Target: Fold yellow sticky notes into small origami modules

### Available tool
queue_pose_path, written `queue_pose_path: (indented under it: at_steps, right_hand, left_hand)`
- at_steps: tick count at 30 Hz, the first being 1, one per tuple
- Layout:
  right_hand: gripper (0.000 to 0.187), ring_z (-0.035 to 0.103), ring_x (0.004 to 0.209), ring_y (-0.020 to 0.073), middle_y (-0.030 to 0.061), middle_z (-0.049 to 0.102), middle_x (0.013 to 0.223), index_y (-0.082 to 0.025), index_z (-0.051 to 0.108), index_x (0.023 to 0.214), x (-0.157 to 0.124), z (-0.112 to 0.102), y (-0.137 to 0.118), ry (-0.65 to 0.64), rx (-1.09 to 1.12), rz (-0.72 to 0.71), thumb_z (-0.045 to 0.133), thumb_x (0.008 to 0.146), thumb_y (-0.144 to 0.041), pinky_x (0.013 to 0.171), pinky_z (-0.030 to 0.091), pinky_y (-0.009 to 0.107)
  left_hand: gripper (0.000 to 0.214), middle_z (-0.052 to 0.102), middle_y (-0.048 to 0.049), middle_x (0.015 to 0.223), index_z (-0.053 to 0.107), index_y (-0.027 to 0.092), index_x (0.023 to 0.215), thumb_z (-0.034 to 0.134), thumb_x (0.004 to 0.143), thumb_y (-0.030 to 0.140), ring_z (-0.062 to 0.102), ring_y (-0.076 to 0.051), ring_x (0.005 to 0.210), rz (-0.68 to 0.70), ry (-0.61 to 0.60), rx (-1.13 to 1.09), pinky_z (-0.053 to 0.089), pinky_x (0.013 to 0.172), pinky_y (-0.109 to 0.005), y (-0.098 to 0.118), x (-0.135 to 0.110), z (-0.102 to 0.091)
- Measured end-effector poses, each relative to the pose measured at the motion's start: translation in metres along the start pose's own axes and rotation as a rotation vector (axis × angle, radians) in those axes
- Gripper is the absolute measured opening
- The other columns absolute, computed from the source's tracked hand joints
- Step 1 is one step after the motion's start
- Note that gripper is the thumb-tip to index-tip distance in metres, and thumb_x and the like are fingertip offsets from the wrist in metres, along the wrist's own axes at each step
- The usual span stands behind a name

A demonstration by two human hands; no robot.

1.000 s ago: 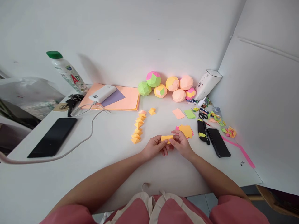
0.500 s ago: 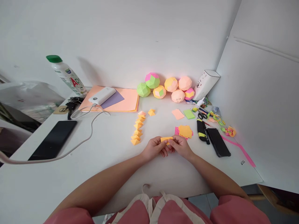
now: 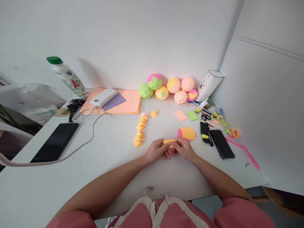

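An orange sticky note [image 3: 169, 142], folded into a narrow strip, is pinched between both hands above the table. My left hand [image 3: 157, 150] is closed on its left end and my right hand [image 3: 183, 148] on its right end, thumbs nearly meeting at the middle. Just beyond the right hand lies a stack of orange paper squares [image 3: 188, 133] over pink ones [image 3: 180, 133]. Left of the hands runs a row of folded orange paper units [image 3: 139, 139], with a single folded unit [image 3: 154, 113] beside its far end.
Faceted paper balls [image 3: 162, 93] stand along the wall. Peach [image 3: 180, 115] and green paper squares [image 3: 192, 115] lie mid-table. Rightward are scissors [image 3: 205, 117], a utility knife [image 3: 204, 132], a phone [image 3: 222, 144] and paper scraps. Leftward are a power bank [image 3: 104, 97] with cable, a dark phone [image 3: 55, 142] and a bottle [image 3: 68, 77].
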State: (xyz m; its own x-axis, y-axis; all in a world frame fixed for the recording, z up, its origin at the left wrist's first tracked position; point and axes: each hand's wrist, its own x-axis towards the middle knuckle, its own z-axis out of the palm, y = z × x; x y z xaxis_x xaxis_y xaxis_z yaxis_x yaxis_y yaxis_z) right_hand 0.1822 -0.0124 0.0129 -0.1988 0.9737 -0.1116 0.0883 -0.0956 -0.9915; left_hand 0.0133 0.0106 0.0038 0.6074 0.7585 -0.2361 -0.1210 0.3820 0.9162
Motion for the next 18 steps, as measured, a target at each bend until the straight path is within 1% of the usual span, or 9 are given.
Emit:
queue_pose_path:
  at_steps: [8, 13, 18]
  right_hand:
    - [0.027, 0.054, 0.047, 0.0108, -0.0029, 0.057, 0.055, -0.018, 0.052, 0.071, 0.0004, 0.0001, 0.0004, 0.006, -0.010, -0.008, 0.057, 0.080, -0.043, 0.047, 0.047, 0.025]
    - [0.025, 0.054, 0.046, 0.0103, -0.0028, 0.057, 0.055, -0.017, 0.053, 0.071, 0.0002, 0.0001, 0.0001, 0.004, 0.001, -0.014, 0.056, 0.080, -0.040, 0.046, 0.047, 0.024]
    - [0.025, 0.053, 0.045, 0.0096, -0.0022, 0.057, 0.056, -0.017, 0.054, 0.071, -0.0002, 0.0004, 0.0000, 0.008, -0.009, -0.023, 0.057, 0.080, -0.039, 0.046, 0.046, 0.023]
  left_hand:
    - [0.039, 0.065, -0.0028, 0.062, 0.044, 0.016, 0.073, 0.058, 0.075, 0.052, 0.062, -0.014, 0.047, -0.001, 0.005, -0.006, 0.048, 0.044, -0.024, -0.0013, 0.0009, -0.0002]
    - [0.040, 0.066, -0.0037, 0.061, 0.044, 0.015, 0.072, 0.059, 0.074, 0.053, 0.062, -0.014, 0.046, -0.010, 0.019, -0.010, 0.048, 0.043, -0.023, 0.0004, 0.0005, 0.0007]
    - [0.040, 0.065, -0.0040, 0.061, 0.044, 0.015, 0.072, 0.058, 0.075, 0.052, 0.062, -0.014, 0.047, -0.001, 0.015, -0.002, 0.047, 0.042, -0.023, 0.0016, -0.0001, 0.0012]
